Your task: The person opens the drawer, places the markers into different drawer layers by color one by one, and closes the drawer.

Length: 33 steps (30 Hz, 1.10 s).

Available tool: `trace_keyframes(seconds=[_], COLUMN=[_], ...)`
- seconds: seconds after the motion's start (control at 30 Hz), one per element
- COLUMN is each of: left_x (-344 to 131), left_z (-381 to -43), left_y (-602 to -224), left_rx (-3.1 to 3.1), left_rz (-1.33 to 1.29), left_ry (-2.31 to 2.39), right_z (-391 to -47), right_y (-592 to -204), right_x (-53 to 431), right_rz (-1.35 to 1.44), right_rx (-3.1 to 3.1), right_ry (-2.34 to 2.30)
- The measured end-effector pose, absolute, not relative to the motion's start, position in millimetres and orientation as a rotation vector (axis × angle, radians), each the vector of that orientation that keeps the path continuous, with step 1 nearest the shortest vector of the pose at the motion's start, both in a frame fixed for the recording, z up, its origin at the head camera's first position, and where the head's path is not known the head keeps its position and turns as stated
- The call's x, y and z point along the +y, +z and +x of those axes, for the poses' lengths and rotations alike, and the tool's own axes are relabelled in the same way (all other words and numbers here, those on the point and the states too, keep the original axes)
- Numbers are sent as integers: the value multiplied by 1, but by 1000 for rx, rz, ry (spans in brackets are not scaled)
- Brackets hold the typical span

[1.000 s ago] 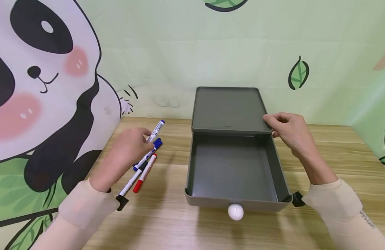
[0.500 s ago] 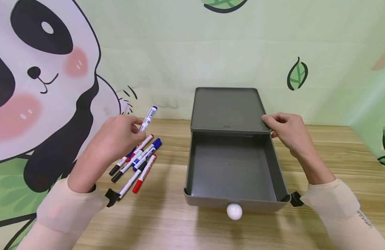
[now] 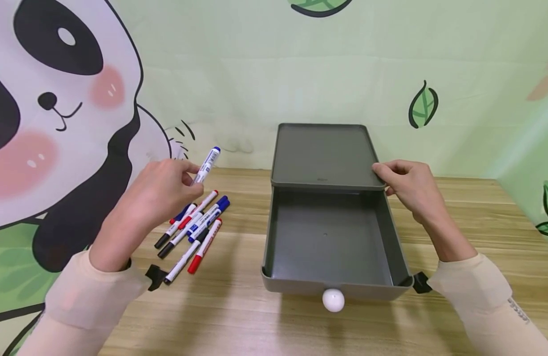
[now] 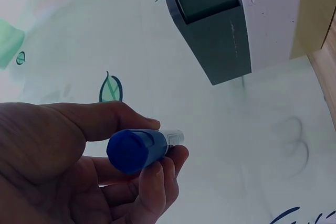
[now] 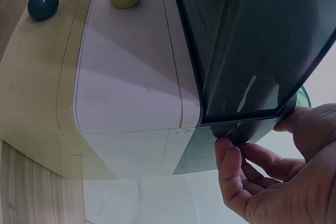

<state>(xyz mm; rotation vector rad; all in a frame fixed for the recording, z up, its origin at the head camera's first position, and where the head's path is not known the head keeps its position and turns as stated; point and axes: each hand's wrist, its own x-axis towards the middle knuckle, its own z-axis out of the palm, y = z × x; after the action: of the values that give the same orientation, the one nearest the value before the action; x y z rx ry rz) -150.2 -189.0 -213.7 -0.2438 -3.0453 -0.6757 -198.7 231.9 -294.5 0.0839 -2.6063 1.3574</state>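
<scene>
My left hand (image 3: 160, 190) pinches a white marker with a blue end (image 3: 207, 165), held tilted above a loose pile of markers (image 3: 203, 222) on the table. In the left wrist view, thumb and fingers close round the blue marker (image 4: 131, 150), its blue end toward the camera. My right hand (image 3: 412, 190) grips the front right corner of the drawer cabinet's grey top (image 3: 325, 153), thumb on the upper face and fingers beneath. Below that top, the grey drawer (image 3: 327, 242) is pulled out toward me, with nothing inside.
A white round knob (image 3: 333, 300) sticks out from the drawer's front. The right wrist view shows a white tier (image 5: 126, 72) and a yellow tier (image 5: 37, 82) under the dark one. A panda-print backdrop (image 3: 238, 74) stands behind the wooden table (image 3: 238, 306).
The left hand has lifted the blue-ended marker up and to the left, off the pile, uncovering more markers. My right hand stays at the cabinet's corner.
</scene>
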Motion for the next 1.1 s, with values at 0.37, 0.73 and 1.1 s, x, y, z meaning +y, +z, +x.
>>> trace_keyframes(seconds=[0.37,0.73,1.1], left_x=[-168,-135,-92], left_z=[-139,-127,-119], left_y=[-202,-195,-199], left_rx=[-3027,-2985,-2990], left_rz=[-293,-458,-667], left_ry=[-686,-656,-707], right_z=[-198,-199,-199], right_y=[-294,-293,-293], right_x=[233,231,231], right_rz=[70,74,80], right_rx=[-2622,-2617,-2618], right_ry=[1358,1360,1365])
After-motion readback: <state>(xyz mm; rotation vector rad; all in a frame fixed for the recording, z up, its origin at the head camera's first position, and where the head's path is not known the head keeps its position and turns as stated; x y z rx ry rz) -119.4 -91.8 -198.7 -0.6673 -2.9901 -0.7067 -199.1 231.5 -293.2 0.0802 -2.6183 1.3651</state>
